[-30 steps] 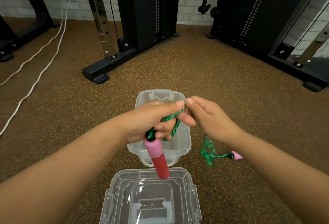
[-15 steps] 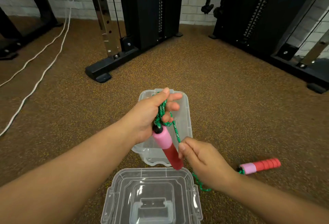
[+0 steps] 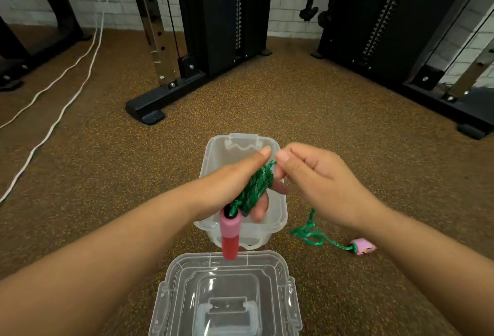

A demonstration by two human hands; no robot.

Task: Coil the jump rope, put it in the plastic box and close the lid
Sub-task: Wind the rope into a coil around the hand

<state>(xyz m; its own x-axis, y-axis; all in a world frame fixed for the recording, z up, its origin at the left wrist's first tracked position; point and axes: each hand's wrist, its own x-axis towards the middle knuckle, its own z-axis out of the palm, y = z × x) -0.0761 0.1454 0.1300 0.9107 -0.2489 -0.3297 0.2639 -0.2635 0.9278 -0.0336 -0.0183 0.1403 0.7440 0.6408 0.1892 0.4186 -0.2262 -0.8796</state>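
My left hand [image 3: 235, 183] hovers over the clear plastic box [image 3: 235, 146], with several turns of the green jump rope [image 3: 256, 188] wound around its fingers. One pink and red handle [image 3: 229, 236] hangs down from that hand. My right hand [image 3: 320, 183] pinches the rope at the left hand's fingertips. The loose rope [image 3: 307, 234] drops to the floor and ends at the second handle [image 3: 362, 247], lying right of the box. The clear lid [image 3: 227, 295] lies on the floor in front of the box.
Speckled brown rubber floor all around. Black gym machine bases stand behind at the centre left [image 3: 149, 108] and at the right [image 3: 441, 105]. Two white cables [image 3: 61, 111] run across the floor on the left.
My right hand has risen from beside the hanging handle to the left hand's fingertips, laying another turn of rope. The floor handle has been dragged closer.
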